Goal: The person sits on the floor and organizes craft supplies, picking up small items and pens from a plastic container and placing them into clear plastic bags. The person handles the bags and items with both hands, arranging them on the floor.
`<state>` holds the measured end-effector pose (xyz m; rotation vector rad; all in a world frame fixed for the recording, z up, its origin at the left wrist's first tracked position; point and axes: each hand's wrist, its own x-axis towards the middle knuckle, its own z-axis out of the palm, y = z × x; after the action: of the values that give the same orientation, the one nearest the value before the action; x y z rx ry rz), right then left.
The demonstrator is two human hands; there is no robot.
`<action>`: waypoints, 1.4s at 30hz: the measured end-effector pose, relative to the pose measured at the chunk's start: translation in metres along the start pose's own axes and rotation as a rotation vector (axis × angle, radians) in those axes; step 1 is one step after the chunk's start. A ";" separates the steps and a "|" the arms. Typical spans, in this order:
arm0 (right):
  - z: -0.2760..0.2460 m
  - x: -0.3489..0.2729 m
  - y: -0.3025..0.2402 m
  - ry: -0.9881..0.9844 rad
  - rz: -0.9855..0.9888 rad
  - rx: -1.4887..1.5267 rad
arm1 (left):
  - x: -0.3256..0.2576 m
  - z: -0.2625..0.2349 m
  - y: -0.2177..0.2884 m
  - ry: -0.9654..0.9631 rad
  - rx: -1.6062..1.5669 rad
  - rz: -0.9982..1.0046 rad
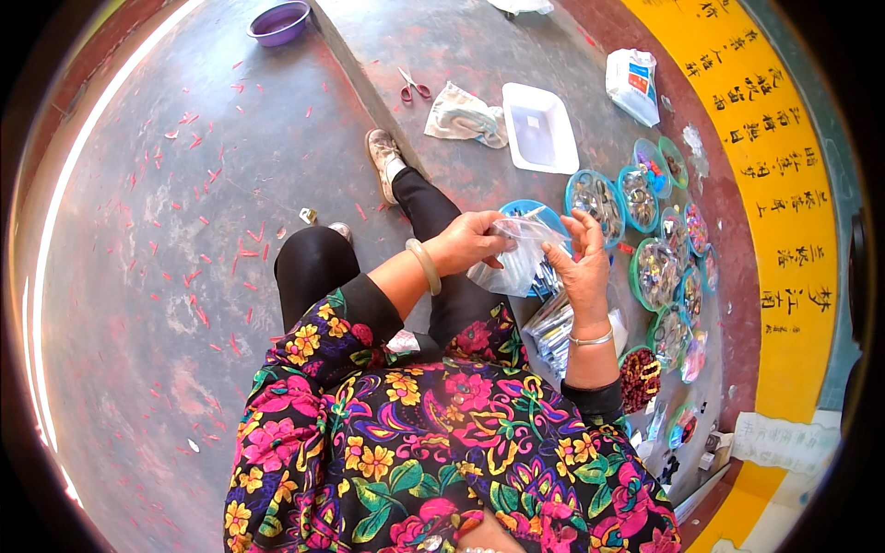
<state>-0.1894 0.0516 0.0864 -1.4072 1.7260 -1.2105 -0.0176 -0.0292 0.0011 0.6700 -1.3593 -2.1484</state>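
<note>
A clear plastic zip bag [522, 255] hangs between my two hands, above a blue round basket [525, 205]. My left hand [468, 242], wearing a pale bangle, is closed in a pinch on the bag's left upper edge. On the other side, my right hand [584, 265] has its thumb at the bag's right edge, with its fingers bent upward; it appears to grip the plastic there. Pen-like sticks show in the basket beneath the bag. Just below lies a pile of packed slim items in clear wrapping [551, 334], partly behind my right wrist.
Several round baskets of small trinkets [654, 274] stand to the right, with dark red beads [639, 378] nearer me. Farther off are a white tray [540, 129], a cloth [466, 115], red-handled scissors [414, 88], a white package [632, 86] and a purple basin [279, 23].
</note>
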 end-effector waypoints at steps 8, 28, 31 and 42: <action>-0.008 -0.011 0.065 -0.084 0.133 0.095 | 0.002 -0.005 0.007 0.055 -0.396 0.014; 0.009 -0.003 -0.018 0.021 -0.122 0.091 | -0.002 -0.011 0.012 -0.021 -0.774 0.106; 0.011 -0.001 -0.008 0.033 -0.055 0.258 | -0.001 -0.014 0.007 -0.021 -0.784 0.135; 0.000 -0.001 0.064 -0.042 0.118 0.310 | -0.003 -0.007 0.018 0.115 -0.482 0.133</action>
<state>-0.2154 0.0540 0.0278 -1.1240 1.4940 -1.3078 -0.0081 -0.0389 0.0156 0.4846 -0.7572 -2.1740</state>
